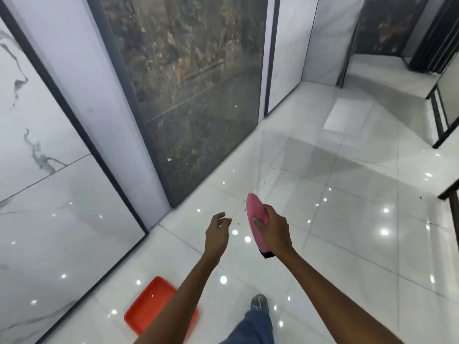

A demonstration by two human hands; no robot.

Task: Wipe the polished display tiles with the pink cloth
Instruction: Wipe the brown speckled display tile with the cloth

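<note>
My right hand (pixel 273 228) grips the pink cloth (pixel 255 219), which hangs folded with a dark corner at its lower end. Just left of the cloth, my left hand (pixel 216 230) hovers with relaxed fingers, holding nothing. Both hands are in the air above the glossy floor, apart from the tiles. A tall dark brown polished display tile (pixel 193 90) stands ahead. To the left stands a white marble display tile (pixel 37 170) in a dark frame.
A red tray (pixel 151 304) lies on the white glossy floor (pixel 347 219) under my left forearm. My jeans leg and shoe (pixel 258 304) are at the bottom. More framed panels (pixel 285 58) stand further back, and dark racks (pixel 442 115) line the right edge.
</note>
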